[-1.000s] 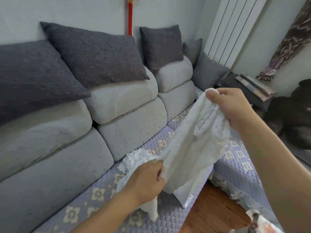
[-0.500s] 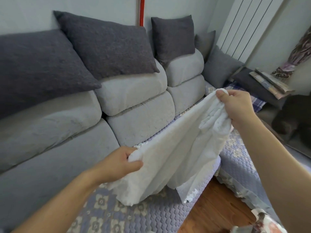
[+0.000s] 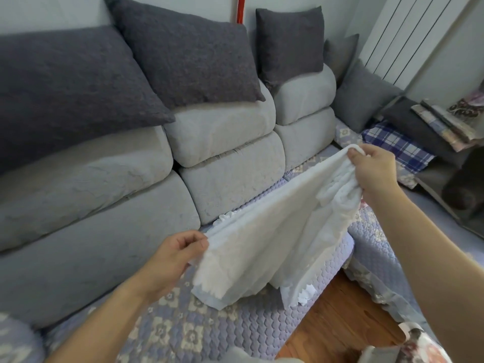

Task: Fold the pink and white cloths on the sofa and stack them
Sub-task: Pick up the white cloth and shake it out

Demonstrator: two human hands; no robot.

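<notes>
We hold the white cloth (image 3: 264, 247) stretched above the sofa (image 3: 222, 320), left hand (image 3: 175, 255) and right hand (image 3: 372, 169) each pinching a corner in their fingers. Bunched fabric by the right hand could leave us a crooked fold.

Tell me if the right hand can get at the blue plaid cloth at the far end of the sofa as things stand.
Probably not yet: the right hand pinches the white cloth, though nothing blocks the plaid cloth.
</notes>
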